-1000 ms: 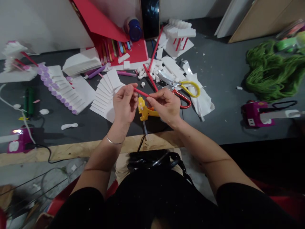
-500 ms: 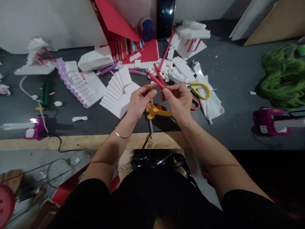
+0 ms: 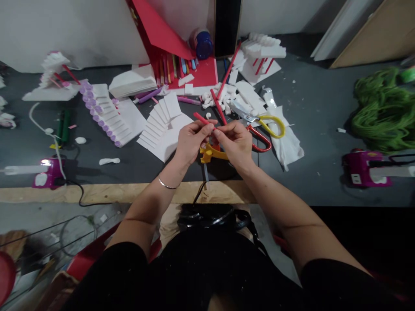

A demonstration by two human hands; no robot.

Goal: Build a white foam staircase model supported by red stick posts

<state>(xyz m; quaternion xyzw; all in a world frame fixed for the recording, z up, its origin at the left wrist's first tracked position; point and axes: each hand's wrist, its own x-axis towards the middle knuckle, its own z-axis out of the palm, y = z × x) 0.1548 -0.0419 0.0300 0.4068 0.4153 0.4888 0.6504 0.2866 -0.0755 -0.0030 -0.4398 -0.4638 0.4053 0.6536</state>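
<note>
My left hand (image 3: 191,140) and my right hand (image 3: 236,140) are close together, fingertips pinched on a thin red paper roll (image 3: 202,118). Its free end points up and left past my left fingers; the rest is covered by my fingers. A second red roll (image 3: 218,106) slants down to the back of my right fingers; whether it is held there I cannot tell. Under my hands lies a yellow glue gun (image 3: 210,153), partly covered, with a clear stick in it. Beside my right hand are scissors (image 3: 272,126) with one yellow and one red handle.
White foam scraps (image 3: 223,93) lie beyond my hands. A fanned white stair model (image 3: 158,125), a purple-edged stair model (image 3: 103,112) and stacked white pieces (image 3: 132,82) stand left. Green yarn (image 3: 382,110) and a purple power socket (image 3: 366,168) are right. A phone (image 3: 227,28) leans behind.
Two red rolls met in a V at my right fingers; now one is pinched between both hands, lower and further left. My right hand has shifted left, uncovering more of the scissors.
</note>
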